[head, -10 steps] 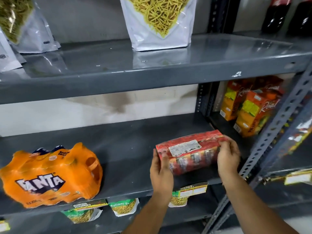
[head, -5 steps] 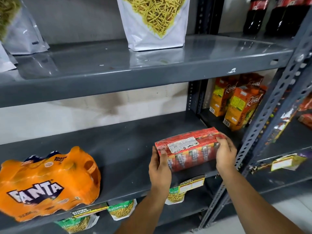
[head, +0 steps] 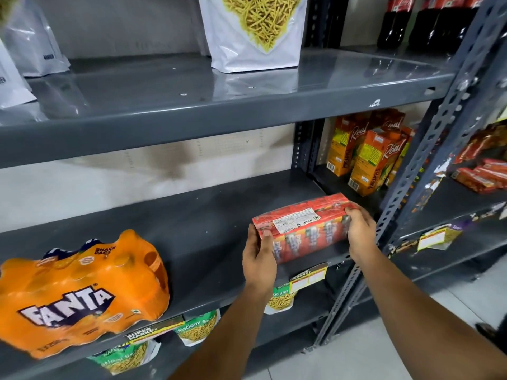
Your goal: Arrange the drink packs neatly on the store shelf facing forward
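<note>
Both hands hold a red pack (head: 304, 224) of small drink cartons, wrapped in clear film, at the front right of the middle shelf (head: 192, 229). The left hand (head: 259, 259) grips the pack's left end, thumb on top beside a white label, fingers hidden behind the end. The right hand (head: 360, 233) clasps the right end, fingers curled over the top edge. The pack lies lengthwise along the shelf front, its long printed side toward the camera, its base on or just above the shelf; which one cannot be told.

Well apart to the left on the same shelf lies an orange Fanta pack (head: 79, 292), tilted, its front overhanging the shelf edge. The shelf between the two packs is bare grey metal.

Behind the red pack, in the next bay, Real juice cartons (head: 375, 160) stand upright. On the top shelf (head: 219, 105) stands a white snack bag (head: 255, 31), with more pale bags (head: 30, 50) at the left and dark cola bottles (head: 395, 20) at the right. Below the middle shelf, green snack packets (head: 197, 325) show under price tags (head: 308, 278). At the far right, red boxes (head: 480, 174) lie on another rack.
</note>
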Demonstrator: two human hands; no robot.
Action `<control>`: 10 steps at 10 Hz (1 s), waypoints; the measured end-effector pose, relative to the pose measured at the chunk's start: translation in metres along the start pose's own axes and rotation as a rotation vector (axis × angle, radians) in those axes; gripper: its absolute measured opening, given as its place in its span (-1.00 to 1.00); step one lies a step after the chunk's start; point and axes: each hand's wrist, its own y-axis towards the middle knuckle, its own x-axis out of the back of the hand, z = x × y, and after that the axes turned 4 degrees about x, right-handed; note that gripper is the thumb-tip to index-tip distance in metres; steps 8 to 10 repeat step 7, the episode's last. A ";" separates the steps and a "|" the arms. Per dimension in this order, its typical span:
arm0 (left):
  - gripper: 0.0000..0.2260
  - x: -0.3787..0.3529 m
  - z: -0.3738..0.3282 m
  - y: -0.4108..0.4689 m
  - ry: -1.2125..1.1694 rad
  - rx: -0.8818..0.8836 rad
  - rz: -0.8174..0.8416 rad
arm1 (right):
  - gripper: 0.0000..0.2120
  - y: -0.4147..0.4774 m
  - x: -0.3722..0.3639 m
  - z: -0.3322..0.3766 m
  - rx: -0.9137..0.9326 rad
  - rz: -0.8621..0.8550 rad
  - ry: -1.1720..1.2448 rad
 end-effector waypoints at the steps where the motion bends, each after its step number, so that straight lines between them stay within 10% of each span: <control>1: -0.57 0.009 0.000 0.003 0.027 0.003 0.055 | -0.86 -0.006 0.000 0.003 0.022 0.006 -0.110; 4: -0.51 0.038 -0.016 -0.010 0.452 -0.038 0.194 | -0.52 -0.027 0.001 0.034 0.158 0.112 -0.894; 6: -0.45 0.097 -0.028 -0.033 1.327 -0.592 0.064 | -0.50 -0.070 0.013 0.049 0.534 0.457 -1.504; 10: -0.45 0.121 -0.038 -0.054 1.625 -0.750 -0.070 | -0.47 -0.097 0.017 0.056 0.723 0.480 -1.603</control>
